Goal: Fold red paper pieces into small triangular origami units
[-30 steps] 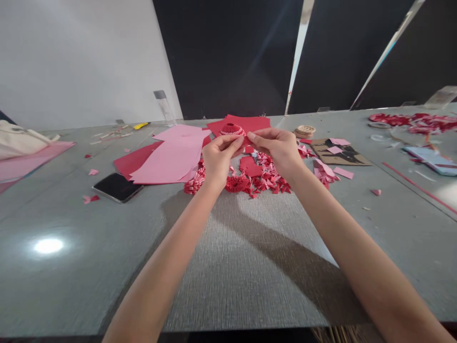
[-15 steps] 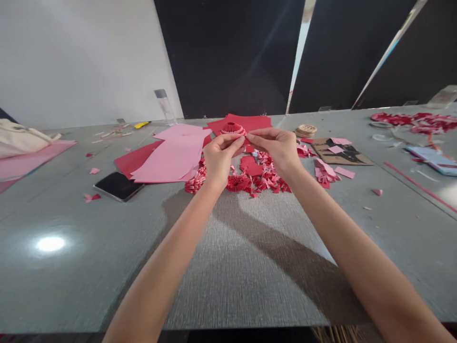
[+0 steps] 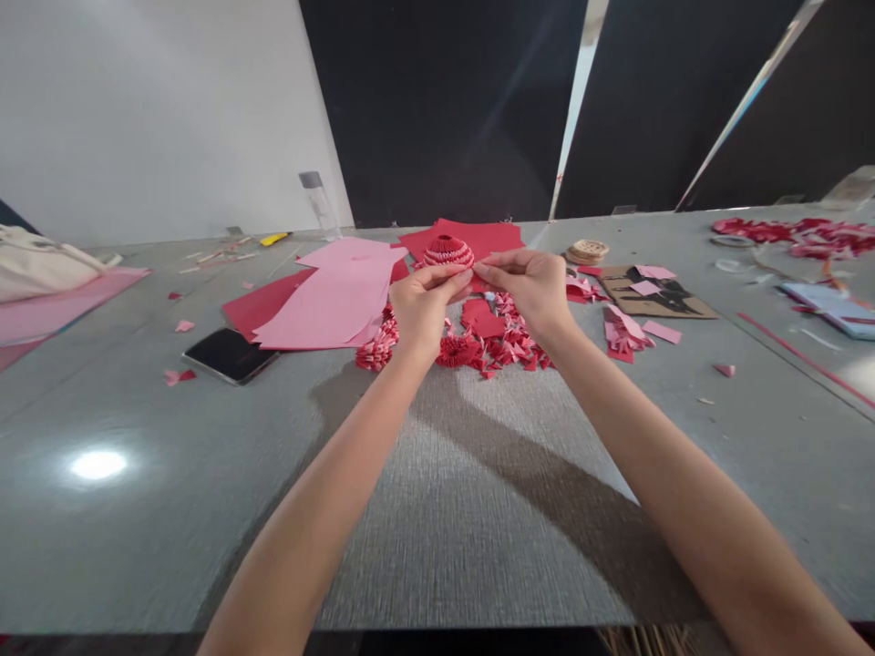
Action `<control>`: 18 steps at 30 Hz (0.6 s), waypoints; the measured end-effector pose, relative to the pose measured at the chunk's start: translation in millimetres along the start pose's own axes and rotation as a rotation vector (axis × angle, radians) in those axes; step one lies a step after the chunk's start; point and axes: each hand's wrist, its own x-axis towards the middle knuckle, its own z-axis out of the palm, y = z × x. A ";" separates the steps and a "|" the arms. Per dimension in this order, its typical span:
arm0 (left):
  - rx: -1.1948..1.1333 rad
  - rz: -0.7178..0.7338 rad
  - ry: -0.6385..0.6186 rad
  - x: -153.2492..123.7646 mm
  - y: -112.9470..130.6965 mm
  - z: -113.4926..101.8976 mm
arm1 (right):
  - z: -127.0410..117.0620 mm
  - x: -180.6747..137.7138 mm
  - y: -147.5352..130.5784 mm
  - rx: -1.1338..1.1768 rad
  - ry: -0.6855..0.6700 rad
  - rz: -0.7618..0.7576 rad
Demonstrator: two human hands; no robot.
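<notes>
Over the middle of the table, my left hand (image 3: pixel 424 305) and my right hand (image 3: pixel 531 287) meet fingertip to fingertip. Thumb and fingers are pinched together on each. Whatever is between them is too small and covered to make out. Just behind the fingertips stands a round, ridged form of folded red and pink paper (image 3: pixel 447 251). Below and between my hands lie a heap of small folded red and pink paper pieces (image 3: pixel 516 342), a red paper ring (image 3: pixel 457 351) and a red paper square (image 3: pixel 482 319). Another ridged folded-paper piece (image 3: pixel 375 353) is partly hidden by my left hand.
Left are pink sheets (image 3: pixel 328 296), a black phone (image 3: pixel 231 355), a yellow cutter (image 3: pixel 274 239) and a clear bottle (image 3: pixel 318 202). Red sheets (image 3: pixel 488 235) lie behind. Rightward are a round wooden piece (image 3: pixel 587 251), brown card (image 3: pixel 674 301), pink slips (image 3: pixel 625 335) and a red strip (image 3: pixel 807 360).
Both hands keep the same pinch, fingertips slightly lower in view. More of the ridged paper form shows behind them.
</notes>
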 end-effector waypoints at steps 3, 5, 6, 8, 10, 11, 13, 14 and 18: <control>-0.014 0.014 0.013 0.9 -0.8 0.4 | 0.1 0.3 0.0 0.030 -0.015 -0.004; -0.030 0.018 0.037 1.8 -1.1 0.7 | -0.5 1.1 -0.1 0.048 -0.035 0.014; -0.039 0.016 0.052 2.2 -1.2 0.8 | -1.0 1.7 0.0 0.049 -0.042 0.026; -0.053 -0.008 0.071 3.1 -1.6 0.6 | -2.0 3.0 0.5 0.045 -0.044 0.053; -0.059 -0.051 0.064 3.9 -2.2 0.2 | -2.8 4.0 1.3 0.055 -0.034 0.082; -0.063 -0.075 0.053 4.2 -2.6 -0.1 | -3.1 4.4 1.4 0.068 -0.029 0.095; -0.078 -0.110 0.037 4.9 -3.4 -0.8 | -3.9 4.6 0.9 0.092 -0.026 0.112; -0.087 -0.115 0.036 5.3 -3.7 -1.1 | -4.5 4.4 0.0 0.092 -0.029 0.118; -0.092 -0.086 0.058 7.7 -4.1 -2.4 | -8.5 2.6 -6.0 0.001 -0.106 0.171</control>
